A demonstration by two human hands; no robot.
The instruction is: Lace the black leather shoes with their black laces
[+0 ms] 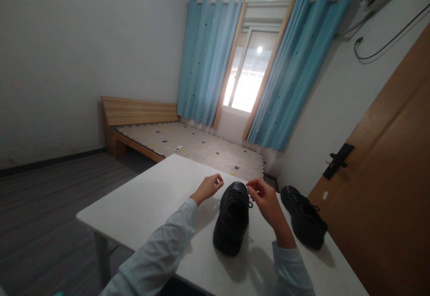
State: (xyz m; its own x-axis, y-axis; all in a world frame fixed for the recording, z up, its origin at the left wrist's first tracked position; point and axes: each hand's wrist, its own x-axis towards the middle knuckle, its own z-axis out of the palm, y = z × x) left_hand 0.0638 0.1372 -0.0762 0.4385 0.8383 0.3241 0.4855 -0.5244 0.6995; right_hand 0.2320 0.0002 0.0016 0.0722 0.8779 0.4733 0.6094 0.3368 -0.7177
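Note:
A black lace-up shoe [231, 220] stands on the white table [157, 193] between my hands, its toe pointing away from me and its opening towards me. Its black laces [240, 196] lie over the front, with a loop sticking out on the right side. To the left of the toe, my left hand [208, 186] is held with bent fingers, thumb and fingertips slightly apart and nothing visible in them. My right hand [265, 196] is close to the toe's right side, its fingers bent and the thumb a little apart from them; no lace shows between them.
A second black shoe [304, 217] lies at the table's right side, beyond my right forearm. Behind the table is a bed [198, 146] with a small white remote [178, 148] on it. A wooden door [376, 175] stands at the right, blue curtains [210, 58] at the window.

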